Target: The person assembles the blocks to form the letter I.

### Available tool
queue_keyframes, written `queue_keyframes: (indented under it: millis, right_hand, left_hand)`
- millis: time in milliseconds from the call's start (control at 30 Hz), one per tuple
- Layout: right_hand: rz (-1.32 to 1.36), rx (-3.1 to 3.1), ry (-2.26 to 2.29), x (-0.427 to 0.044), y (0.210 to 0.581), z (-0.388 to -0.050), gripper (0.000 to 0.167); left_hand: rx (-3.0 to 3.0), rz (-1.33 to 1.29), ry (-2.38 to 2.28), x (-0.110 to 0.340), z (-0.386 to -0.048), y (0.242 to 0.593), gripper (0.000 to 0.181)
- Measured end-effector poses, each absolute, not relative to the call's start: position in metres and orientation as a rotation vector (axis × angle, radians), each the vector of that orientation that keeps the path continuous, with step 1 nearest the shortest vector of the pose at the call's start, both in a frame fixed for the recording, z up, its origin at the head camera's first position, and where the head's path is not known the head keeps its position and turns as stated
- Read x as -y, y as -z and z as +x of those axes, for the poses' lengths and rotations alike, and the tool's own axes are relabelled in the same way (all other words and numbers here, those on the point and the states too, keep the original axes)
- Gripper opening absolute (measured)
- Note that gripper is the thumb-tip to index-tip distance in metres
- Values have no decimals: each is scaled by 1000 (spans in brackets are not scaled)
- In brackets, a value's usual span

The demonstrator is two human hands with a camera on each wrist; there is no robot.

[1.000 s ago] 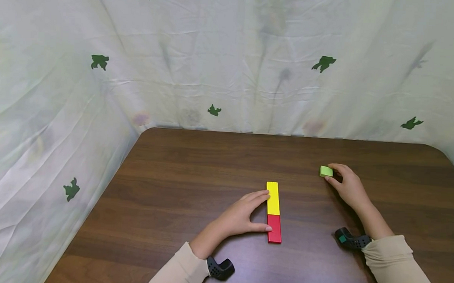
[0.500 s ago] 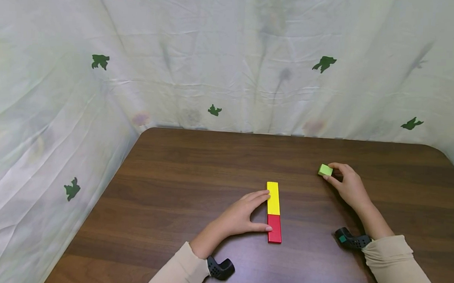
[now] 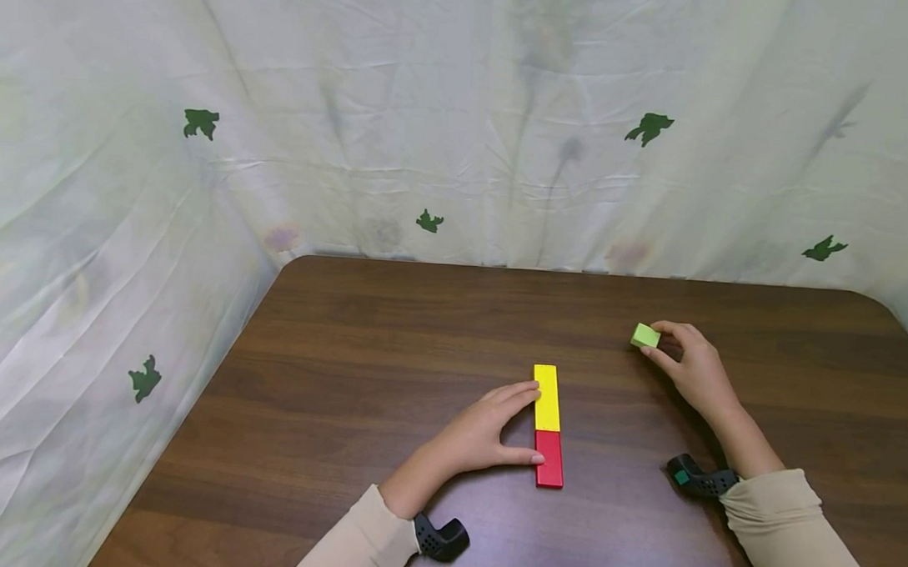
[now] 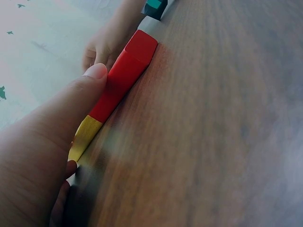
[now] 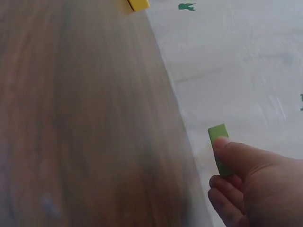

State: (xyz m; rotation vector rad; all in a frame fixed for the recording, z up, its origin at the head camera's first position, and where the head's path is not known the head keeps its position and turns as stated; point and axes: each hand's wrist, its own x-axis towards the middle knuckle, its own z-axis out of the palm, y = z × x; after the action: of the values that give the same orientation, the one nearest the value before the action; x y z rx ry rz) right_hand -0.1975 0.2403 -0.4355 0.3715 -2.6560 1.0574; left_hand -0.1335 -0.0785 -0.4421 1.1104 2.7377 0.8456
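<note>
A yellow block (image 3: 547, 398) and a red block (image 3: 549, 459) lie end to end in a line on the table. My left hand (image 3: 479, 430) rests beside them on their left, fingertips touching the yellow block and the thumb tip on the red one. These fingers are fairly straight, and the thumb (image 4: 97, 72) shows against the red block in the left wrist view. At the far right my right hand (image 3: 697, 369) pinches a small light green block (image 3: 646, 336) between thumb and fingers. The right wrist view shows this green block (image 5: 218, 158) tilted in the grip.
The brown wooden table (image 3: 362, 330) has rounded far corners. A pale curtain (image 3: 460, 117) with dark green leaf shapes hangs behind it and along the left. Black wrist devices (image 3: 442, 539) are worn on both wrists.
My right hand has shifted slightly left and away from me with the green block, which has turned and appears lifted. The left hand and its two blocks have not moved.
</note>
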Motion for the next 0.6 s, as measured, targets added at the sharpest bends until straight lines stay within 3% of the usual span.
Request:
queue_keyframes:
  millis: [600]
  right_hand:
    - [406, 2638, -1072, -225, 433, -203, 36]
  left_hand:
    - [-2734, 1113, -843, 78, -133, 441, 79]
